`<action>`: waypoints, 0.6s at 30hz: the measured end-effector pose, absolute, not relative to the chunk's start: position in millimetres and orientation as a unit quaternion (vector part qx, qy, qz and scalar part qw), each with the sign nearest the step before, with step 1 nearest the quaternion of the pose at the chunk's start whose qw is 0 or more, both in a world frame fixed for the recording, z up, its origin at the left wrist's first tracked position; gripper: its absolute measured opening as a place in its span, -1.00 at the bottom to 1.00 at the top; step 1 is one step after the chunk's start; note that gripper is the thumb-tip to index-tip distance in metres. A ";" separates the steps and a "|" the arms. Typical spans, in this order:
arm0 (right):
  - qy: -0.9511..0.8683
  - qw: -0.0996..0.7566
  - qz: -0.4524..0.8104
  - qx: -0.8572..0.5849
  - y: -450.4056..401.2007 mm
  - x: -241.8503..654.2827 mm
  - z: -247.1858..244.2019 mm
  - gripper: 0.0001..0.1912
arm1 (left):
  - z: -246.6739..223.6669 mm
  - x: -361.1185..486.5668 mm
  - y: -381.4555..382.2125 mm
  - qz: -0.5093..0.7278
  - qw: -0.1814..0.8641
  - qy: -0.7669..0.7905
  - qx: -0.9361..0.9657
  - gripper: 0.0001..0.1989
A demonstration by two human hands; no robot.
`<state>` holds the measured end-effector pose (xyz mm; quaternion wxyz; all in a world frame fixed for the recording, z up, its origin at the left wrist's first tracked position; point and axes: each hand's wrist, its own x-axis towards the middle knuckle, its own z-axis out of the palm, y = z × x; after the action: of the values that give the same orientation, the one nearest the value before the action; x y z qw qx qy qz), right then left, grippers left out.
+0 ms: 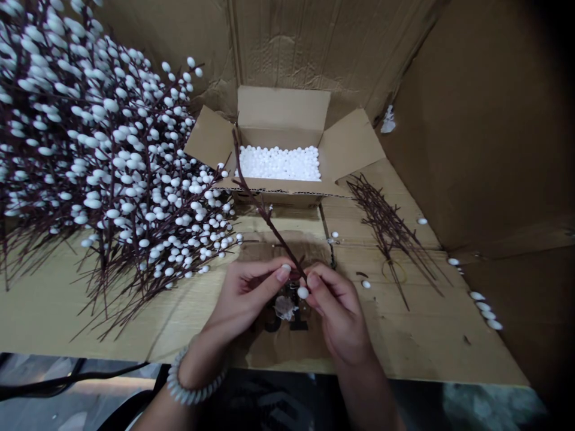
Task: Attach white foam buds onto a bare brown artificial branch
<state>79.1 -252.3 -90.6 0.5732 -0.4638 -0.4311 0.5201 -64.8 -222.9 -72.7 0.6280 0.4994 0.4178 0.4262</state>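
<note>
A dark brown artificial twig (pixel 269 221) slants up and away from my hands, its far tip in front of the open box. My right hand (pixel 339 305) is closed, thumb and fingers pinching the twig near its lower end. One white foam ball (pixel 302 293) sits at that end, beside my right fingertips. My left hand (pixel 251 293) is closed in a pinch next to the stem; a small white ball (pixel 286 267) shows at its thumb tip. Below my fingers lies a clear, crumpled lump (pixel 284 307), perhaps glue, on a brown cardboard piece (pixel 260 347).
Behind the hands an open cardboard box (pixel 287 197) holds many white balls (pixel 278 163). A large heap of white-berried branches (pixel 112 161) fills the left. Bare twigs (pixel 390 230) lie at right, with stray balls (pixel 366 284) around. Cardboard walls (pixel 494 149) enclose the back and right.
</note>
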 end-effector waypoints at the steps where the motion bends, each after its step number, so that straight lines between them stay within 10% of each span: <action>1: -0.432 0.572 0.520 -0.465 -252.2 79.0 -90.9 -0.62 | -73.4 -64.8 -223.0 0.428 0.627 0.417 0.499 -0.76; 18: -0.432 0.559 0.537 -0.461 -252.0 79.9 -87.7 -0.59 | -71.4 -62.2 -223.4 0.427 0.628 0.425 0.492 -0.75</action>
<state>79.9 -252.0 -87.7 0.5592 -0.4610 -0.4321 0.5367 -62.2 -223.4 -71.4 0.6284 0.4921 0.4250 0.4269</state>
